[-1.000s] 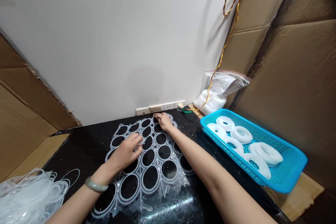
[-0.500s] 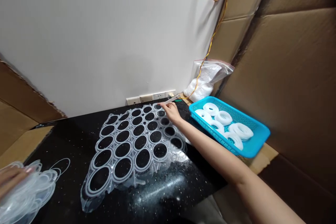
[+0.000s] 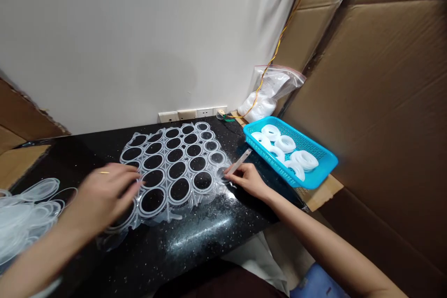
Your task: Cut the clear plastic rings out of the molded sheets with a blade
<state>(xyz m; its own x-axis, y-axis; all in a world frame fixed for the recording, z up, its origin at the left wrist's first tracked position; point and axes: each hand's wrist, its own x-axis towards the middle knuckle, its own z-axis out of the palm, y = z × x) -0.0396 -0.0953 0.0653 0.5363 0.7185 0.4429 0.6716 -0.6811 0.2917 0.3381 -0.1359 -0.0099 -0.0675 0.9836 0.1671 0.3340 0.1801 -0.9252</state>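
Note:
A translucent silicone sheet of joined rings (image 3: 174, 163) lies flat on the black speckled table (image 3: 195, 237). My left hand (image 3: 104, 195) hovers over the sheet's near-left corner with fingers spread, blurred by motion. My right hand (image 3: 246, 179) rests at the sheet's near-right edge, fingers pinched on a thin flat metal tool (image 3: 239, 163) that points up and right. At the far left lies a pile of loose clear rings (image 3: 24, 214).
A blue plastic basket (image 3: 314, 174) with stacks of white rings stands on cardboard at the right. A zip bag of white parts (image 3: 265, 98) leans in the corner by a yellow cable. Wall sockets (image 3: 190, 114) sit behind the sheet. Cardboard panels flank both sides.
My right hand has drawn back with the tool from the sheet's far edge to its near-right edge. My left hand has come from the ring pile back over the sheet.

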